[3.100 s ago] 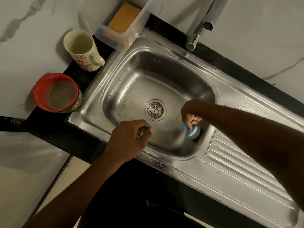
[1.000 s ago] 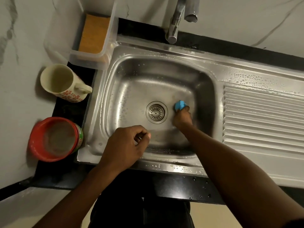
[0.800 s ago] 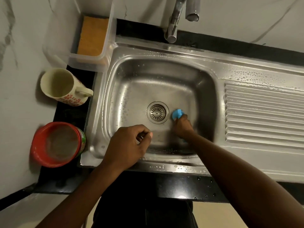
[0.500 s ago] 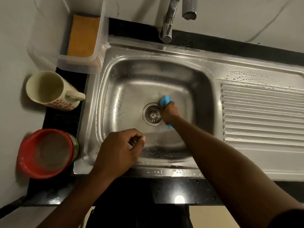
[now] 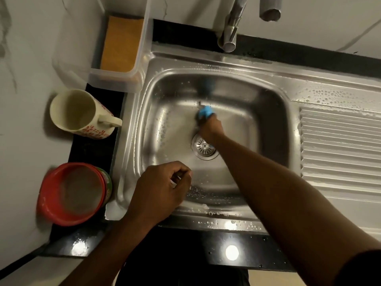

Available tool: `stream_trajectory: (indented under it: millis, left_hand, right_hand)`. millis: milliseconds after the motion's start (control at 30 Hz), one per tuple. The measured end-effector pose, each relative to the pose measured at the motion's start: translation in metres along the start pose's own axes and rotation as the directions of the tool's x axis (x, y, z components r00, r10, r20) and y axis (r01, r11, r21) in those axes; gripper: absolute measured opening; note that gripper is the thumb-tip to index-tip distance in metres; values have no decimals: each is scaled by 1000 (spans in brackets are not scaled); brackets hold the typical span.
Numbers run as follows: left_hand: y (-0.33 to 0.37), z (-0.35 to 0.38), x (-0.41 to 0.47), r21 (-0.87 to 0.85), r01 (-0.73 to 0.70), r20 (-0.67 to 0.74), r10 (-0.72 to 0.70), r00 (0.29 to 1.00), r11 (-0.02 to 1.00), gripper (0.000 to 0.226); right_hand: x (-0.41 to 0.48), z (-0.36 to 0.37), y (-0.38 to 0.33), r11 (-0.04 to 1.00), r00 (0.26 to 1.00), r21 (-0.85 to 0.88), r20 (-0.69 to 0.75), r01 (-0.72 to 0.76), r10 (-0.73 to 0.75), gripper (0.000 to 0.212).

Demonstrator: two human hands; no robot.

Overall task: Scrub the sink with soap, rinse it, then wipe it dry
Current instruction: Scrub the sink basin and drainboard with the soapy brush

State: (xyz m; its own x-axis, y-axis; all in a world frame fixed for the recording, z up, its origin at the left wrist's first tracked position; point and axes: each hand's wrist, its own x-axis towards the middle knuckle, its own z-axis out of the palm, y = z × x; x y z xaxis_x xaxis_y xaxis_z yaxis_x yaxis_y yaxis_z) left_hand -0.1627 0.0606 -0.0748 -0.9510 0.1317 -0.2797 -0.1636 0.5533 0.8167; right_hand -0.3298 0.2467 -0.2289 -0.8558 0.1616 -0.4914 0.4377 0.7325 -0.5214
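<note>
A stainless steel sink point(image 5: 274, 96) fills the middle of the view, wet and speckled with soap bubbles. My right hand point(image 5: 209, 127) reaches into the basin and grips a blue scrubber point(image 5: 204, 111), pressed on the basin floor just beyond the round drain point(image 5: 204, 147). My left hand point(image 5: 159, 193) hovers over the near left rim of the sink, fingers curled into a loose fist with nothing seen in it. The tap point(image 5: 232, 27) hangs over the far edge; no water runs from it.
Left of the sink stand a cream mug with red flowers point(image 5: 79, 113), a red tub point(image 5: 72, 193), and a clear plastic box holding an orange sponge point(image 5: 121, 42). A ribbed drainboard point(image 5: 340, 147) lies to the right. Black counter edges the sink.
My right hand has slid the blue scrubber from the right of the drain across to the far side of it. The left hand has stayed at the near rim.
</note>
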Motion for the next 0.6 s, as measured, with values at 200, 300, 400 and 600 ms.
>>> stream_trajectory:
  millis: [200,300,400,600]
  left_hand:
    - [8,0,5,31,-17,2,17,1000,999,10]
    - [6,-2,7,50,-26,-2,26,1000,998,9]
    - [2,-4,5,60,-16,-14,17,1000,998,10]
    - [-1,-5,3,63,20,-2,-20,1000,998,10]
  right_hand:
    - [-22,-2,24,952,991,-294,123,83,-48,35]
    - [11,-46,60,975,996,-205,-32,-88,83,39]
    - [29,-47,51,979,990,-150,-64,-136,128,42]
    - [-30,41,-43,972,969,-115,161,205,-185,34]
